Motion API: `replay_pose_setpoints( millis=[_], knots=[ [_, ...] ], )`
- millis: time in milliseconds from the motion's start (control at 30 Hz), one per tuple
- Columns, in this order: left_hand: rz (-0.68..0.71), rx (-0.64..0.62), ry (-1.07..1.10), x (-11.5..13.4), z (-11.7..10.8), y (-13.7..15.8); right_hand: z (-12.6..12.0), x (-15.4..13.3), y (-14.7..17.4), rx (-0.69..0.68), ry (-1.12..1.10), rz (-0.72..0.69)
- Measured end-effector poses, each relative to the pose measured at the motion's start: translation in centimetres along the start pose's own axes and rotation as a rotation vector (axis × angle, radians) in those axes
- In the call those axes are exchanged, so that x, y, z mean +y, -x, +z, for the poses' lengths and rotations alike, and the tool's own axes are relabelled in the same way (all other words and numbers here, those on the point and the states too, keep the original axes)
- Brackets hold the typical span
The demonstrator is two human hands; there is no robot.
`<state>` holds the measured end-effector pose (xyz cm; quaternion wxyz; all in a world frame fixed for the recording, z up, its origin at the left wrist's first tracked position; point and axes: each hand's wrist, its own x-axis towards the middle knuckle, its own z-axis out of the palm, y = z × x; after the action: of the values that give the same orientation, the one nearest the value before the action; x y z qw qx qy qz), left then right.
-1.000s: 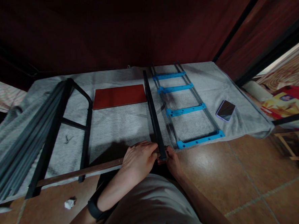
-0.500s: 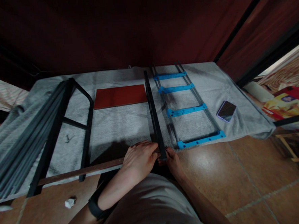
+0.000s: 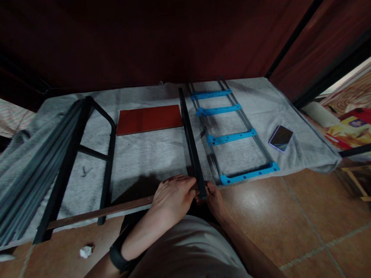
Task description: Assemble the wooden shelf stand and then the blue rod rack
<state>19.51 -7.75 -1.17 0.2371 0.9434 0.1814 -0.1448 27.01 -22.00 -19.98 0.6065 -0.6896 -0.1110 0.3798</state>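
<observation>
My left hand (image 3: 175,192) is wrapped over the near right end of a brown wooden slat (image 3: 105,212), close against a black metal frame (image 3: 192,151). On the other side of that frame's near end is my right hand (image 3: 215,200), its fingers bent and pinched at the frame's outer face; whatever they hold is too small to make out. The slat runs left to a second black metal frame (image 3: 109,177) with a crossbar. A reddish-brown board (image 3: 149,119) lies flat between the two frames.
Right of the frames lie blue plastic brackets (image 3: 250,175) joined by grey rods, and a phone (image 3: 281,138). A bundle of grey tubes (image 3: 33,177) rests at the left. Small screws (image 3: 83,172) lie on the grey cloth (image 3: 148,154). Crumpled paper (image 3: 86,251) is on the tiled floor.
My right fingers have shifted very slightly at the frame's near end. My left hand, the slat and the frames stay where they were.
</observation>
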Motion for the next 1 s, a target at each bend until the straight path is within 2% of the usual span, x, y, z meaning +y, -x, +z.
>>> replay_pose_setpoints(
  millis=[167,267,367,567,667,800,1000],
  knots=[
    [0.000,0.001,-0.008,-0.04,0.15,-0.07,-0.14,-0.34,0.55,-0.048,-0.079,-0.041],
    [-0.002,0.006,-0.008,-0.01,0.15,-0.07,-0.17,-0.38,0.40,-0.028,-0.010,-0.044],
    [-0.002,0.018,-0.006,-0.03,0.15,-0.05,-0.09,-0.28,0.14,-0.005,0.040,0.015],
    [0.008,0.012,-0.017,-0.04,0.13,-0.03,-0.05,-0.20,0.42,-0.029,-0.093,0.004],
    [0.004,0.017,-0.018,0.01,0.10,-0.01,-0.11,-0.26,0.35,-0.030,-0.027,-0.026],
    [0.004,0.017,-0.012,-0.01,0.15,-0.03,-0.10,-0.14,-0.05,-0.016,0.061,0.008],
    [0.001,0.017,0.003,-0.12,0.28,-0.12,-0.21,0.39,0.16,-0.047,-0.036,-0.036]
  ],
)
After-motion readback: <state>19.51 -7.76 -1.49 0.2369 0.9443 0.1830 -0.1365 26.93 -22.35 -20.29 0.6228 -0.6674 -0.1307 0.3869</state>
